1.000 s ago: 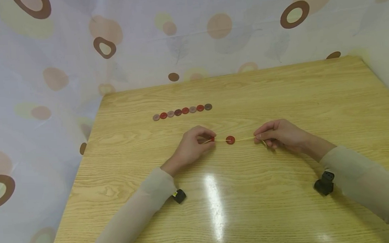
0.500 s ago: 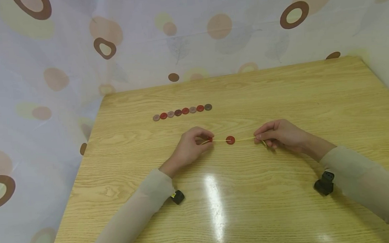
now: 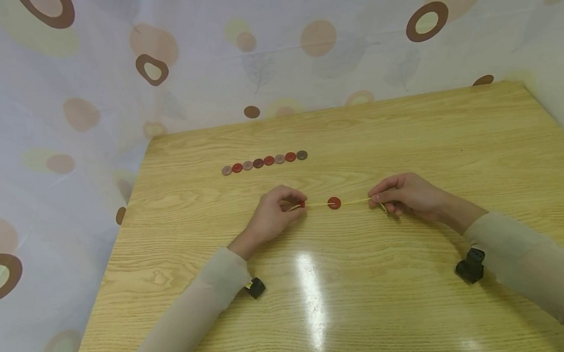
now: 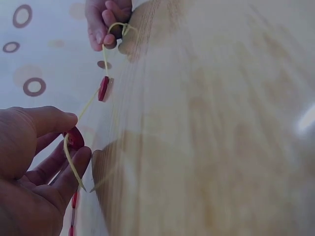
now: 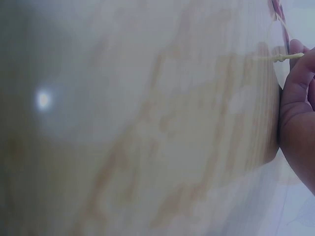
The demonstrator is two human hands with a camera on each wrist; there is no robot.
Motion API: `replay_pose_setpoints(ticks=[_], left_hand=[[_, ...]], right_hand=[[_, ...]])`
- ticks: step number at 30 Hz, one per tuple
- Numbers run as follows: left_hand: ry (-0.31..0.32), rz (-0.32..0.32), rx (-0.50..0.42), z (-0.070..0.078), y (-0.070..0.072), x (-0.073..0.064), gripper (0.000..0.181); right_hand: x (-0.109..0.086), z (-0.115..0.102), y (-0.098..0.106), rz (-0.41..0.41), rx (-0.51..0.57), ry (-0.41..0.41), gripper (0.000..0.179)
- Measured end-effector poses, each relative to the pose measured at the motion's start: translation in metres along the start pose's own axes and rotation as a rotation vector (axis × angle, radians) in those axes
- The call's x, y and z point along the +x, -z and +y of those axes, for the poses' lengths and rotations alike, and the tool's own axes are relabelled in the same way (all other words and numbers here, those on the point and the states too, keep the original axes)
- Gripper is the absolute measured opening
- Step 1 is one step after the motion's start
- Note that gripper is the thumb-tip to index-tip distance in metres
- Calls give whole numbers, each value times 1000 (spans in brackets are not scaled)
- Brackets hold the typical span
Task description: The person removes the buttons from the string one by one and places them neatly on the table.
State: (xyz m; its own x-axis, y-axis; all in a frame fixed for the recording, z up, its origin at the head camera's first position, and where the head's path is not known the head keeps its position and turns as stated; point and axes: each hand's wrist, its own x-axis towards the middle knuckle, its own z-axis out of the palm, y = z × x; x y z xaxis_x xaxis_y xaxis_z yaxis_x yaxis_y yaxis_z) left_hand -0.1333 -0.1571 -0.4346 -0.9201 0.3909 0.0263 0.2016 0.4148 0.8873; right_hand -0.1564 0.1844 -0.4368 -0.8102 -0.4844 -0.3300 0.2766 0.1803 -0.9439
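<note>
A: Our left hand (image 3: 272, 215) pinches a small red button (image 3: 302, 203) on the yellow cord (image 3: 353, 201); right hand (image 3: 404, 194) pinches the other end.

B: Threaded red button (image 3: 334, 203) hangs mid-table (image 3: 405, 136). Row of buttons (image 3: 264, 161) sits toward the far-left corner.

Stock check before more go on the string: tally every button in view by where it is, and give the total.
Buttons in the row on the table: 8
Red button threaded on the yellow string: 1
Red button pinched in the left hand: 1
Total: 10
</note>
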Motion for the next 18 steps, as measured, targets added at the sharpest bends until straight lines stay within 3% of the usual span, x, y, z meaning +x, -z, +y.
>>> replay_pose_setpoints(ticks=[18], left_hand=[[-2, 12, -35, 0, 2, -4, 21]], right_hand=[[1, 1, 0, 7, 0, -5, 27]])
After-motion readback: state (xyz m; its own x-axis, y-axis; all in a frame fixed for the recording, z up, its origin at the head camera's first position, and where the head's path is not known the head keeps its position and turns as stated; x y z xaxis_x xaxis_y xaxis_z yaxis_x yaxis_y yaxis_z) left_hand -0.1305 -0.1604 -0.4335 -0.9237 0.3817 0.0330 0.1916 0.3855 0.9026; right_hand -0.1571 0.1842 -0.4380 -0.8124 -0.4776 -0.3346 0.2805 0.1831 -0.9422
